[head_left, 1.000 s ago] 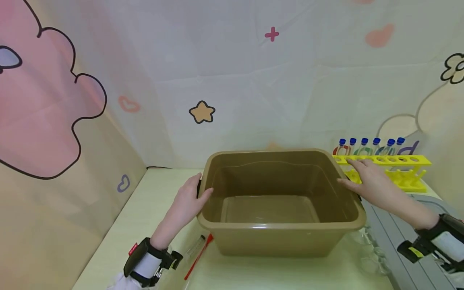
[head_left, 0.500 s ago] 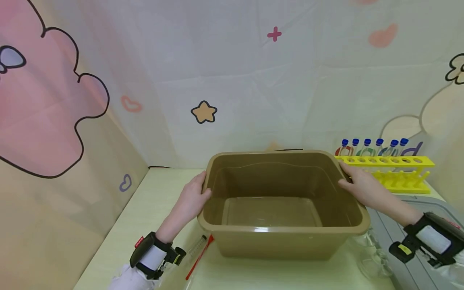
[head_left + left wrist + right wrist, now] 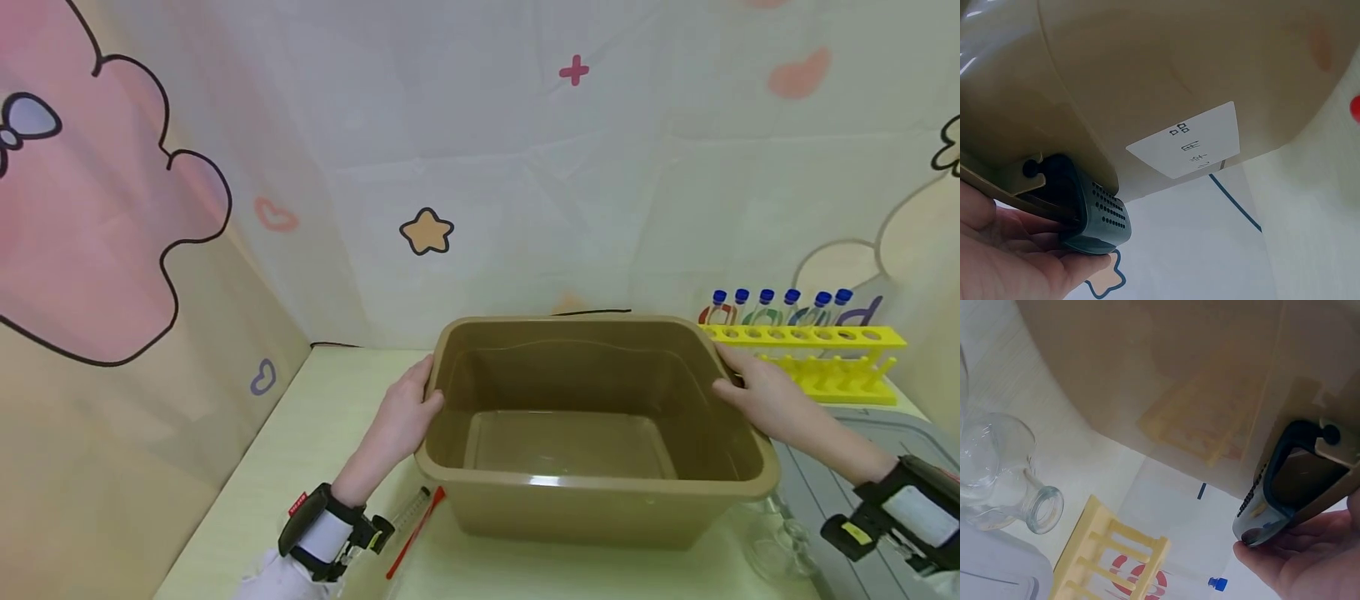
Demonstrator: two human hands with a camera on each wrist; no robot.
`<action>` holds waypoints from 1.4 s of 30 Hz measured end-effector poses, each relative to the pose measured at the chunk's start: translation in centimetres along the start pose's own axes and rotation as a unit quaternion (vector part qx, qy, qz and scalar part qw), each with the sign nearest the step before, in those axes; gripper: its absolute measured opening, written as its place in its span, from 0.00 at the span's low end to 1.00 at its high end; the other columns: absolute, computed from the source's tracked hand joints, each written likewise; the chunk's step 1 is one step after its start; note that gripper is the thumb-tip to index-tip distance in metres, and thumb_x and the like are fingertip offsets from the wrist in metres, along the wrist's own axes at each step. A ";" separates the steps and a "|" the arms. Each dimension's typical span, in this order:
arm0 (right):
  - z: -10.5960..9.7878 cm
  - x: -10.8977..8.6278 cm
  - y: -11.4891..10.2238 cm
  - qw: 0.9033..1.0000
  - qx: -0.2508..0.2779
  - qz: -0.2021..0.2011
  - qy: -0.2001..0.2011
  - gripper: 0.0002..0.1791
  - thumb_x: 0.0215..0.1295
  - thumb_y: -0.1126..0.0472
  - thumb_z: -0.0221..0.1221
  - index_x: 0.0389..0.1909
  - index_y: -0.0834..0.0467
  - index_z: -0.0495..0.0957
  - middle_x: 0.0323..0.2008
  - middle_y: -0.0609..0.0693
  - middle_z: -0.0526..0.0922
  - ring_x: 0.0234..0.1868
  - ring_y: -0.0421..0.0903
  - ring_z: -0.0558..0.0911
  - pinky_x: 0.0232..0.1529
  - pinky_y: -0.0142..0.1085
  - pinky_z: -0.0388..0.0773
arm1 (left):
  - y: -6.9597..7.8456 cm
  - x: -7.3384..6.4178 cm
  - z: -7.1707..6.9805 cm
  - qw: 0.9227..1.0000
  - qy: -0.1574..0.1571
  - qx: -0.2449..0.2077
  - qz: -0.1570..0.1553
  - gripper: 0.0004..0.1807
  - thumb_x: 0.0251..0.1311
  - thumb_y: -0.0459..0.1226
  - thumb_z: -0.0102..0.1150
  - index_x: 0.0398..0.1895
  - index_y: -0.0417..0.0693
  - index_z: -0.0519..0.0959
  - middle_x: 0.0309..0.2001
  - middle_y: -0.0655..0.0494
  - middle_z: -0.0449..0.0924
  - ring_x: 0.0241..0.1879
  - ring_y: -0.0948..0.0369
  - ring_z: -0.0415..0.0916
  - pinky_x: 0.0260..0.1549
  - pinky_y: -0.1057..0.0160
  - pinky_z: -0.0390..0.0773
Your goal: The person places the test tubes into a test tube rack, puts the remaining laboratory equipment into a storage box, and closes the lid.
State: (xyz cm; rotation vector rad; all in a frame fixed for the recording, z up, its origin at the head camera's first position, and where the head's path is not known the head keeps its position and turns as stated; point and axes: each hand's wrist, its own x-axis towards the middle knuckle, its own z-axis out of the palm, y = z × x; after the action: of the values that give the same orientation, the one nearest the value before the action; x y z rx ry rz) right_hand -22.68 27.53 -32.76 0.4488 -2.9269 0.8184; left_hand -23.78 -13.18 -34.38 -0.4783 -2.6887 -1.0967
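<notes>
A tan plastic bin (image 3: 570, 508) stands in the middle of the head view, its inside bare. My left hand (image 3: 401, 421) grips the left rim, thumb over the edge. In the left wrist view the fingers (image 3: 1054, 269) curl under a dark green side handle (image 3: 1100, 215), below a white label (image 3: 1188, 140) with handwriting. On the opposite side my right hand (image 3: 765, 392) holds the right rim the same way. The right wrist view shows its fingers (image 3: 1272, 556) under the matching dark handle (image 3: 1266, 500).
Behind the right hand stands a yellow test tube rack (image 3: 843, 383), with several blue-capped tubes (image 3: 765, 310). A grey tray (image 3: 862, 433) lies at right, glass flasks (image 3: 1044, 509) beside the bin. A red stick (image 3: 412, 537) and a clear graduated tube (image 3: 411, 508) lie front left.
The right hand's fingers, spread at the rim earlier, have closed on the bin's right side. The bin has shifted slightly toward me and to the right, uncovering a dark line behind it.
</notes>
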 end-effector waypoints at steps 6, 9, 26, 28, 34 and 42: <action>0.1 -0.1 0.0 1.000 -0.008 0.011 0.004 0.30 0.69 0.61 0.46 0.64 0.74 0.48 0.52 0.75 0.64 0.41 0.62 0.74 0.40 0.54 0.71 | 0.0 0.0 0.0 1.000 -0.001 -0.004 0.000 0.28 0.59 0.30 0.45 0.62 0.28 0.57 0.59 0.36 0.61 0.59 0.46 0.57 0.54 0.52 0.58; 0.2 -0.1 -0.1 1.000 -0.009 0.013 0.005 0.30 0.69 0.61 0.46 0.64 0.74 0.49 0.52 0.74 0.65 0.41 0.61 0.75 0.40 0.54 0.70 | -0.2 -0.1 0.0 1.000 0.000 -0.009 -0.001 0.27 0.59 0.31 0.46 0.62 0.29 0.58 0.59 0.37 0.61 0.59 0.46 0.58 0.54 0.51 0.59; 0.0 0.1 -0.1 1.000 0.001 0.014 0.006 0.29 0.68 0.61 0.45 0.64 0.72 0.50 0.50 0.72 0.68 0.38 0.56 0.76 0.38 0.51 0.73 | -3.6 -2.6 -4.9 0.998 0.039 0.046 -0.016 0.19 0.68 0.40 0.42 0.50 0.33 0.73 0.44 0.42 0.75 0.44 0.49 0.71 0.43 0.51 0.68; 0.0 0.1 -0.1 1.000 -0.002 0.010 0.008 0.29 0.68 0.61 0.45 0.64 0.72 0.50 0.50 0.72 0.68 0.37 0.56 0.76 0.38 0.51 0.72 | -4.2 -3.2 -5.8 0.996 0.037 0.073 -0.019 0.16 0.67 0.38 0.44 0.45 0.33 0.75 0.39 0.46 0.76 0.39 0.52 0.72 0.39 0.52 0.69; 0.0 0.2 0.0 1.000 -0.009 0.009 0.008 0.29 0.68 0.61 0.45 0.64 0.73 0.50 0.49 0.72 0.69 0.37 0.55 0.76 0.39 0.52 0.71 | -5.7 -5.7 -7.5 0.990 -0.024 0.134 -0.040 0.14 0.63 0.39 0.51 0.39 0.34 0.77 0.32 0.50 0.75 0.31 0.56 0.72 0.32 0.55 0.71; 0.1 -0.1 0.1 1.000 -0.010 0.010 0.011 0.29 0.68 0.62 0.46 0.63 0.73 0.51 0.48 0.72 0.69 0.36 0.54 0.75 0.37 0.50 0.72 | -7.5 -9.3 -7.3 0.981 -0.149 0.117 -0.038 0.16 0.55 0.45 0.60 0.35 0.40 0.76 0.31 0.57 0.72 0.33 0.57 0.71 0.33 0.56 0.70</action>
State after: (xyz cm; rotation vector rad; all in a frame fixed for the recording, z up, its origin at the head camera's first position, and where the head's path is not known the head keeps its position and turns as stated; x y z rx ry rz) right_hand -22.58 27.58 -32.87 0.4066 -2.9222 0.7899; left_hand -17.50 -25.44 -36.86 -0.5384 -3.0697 -0.7623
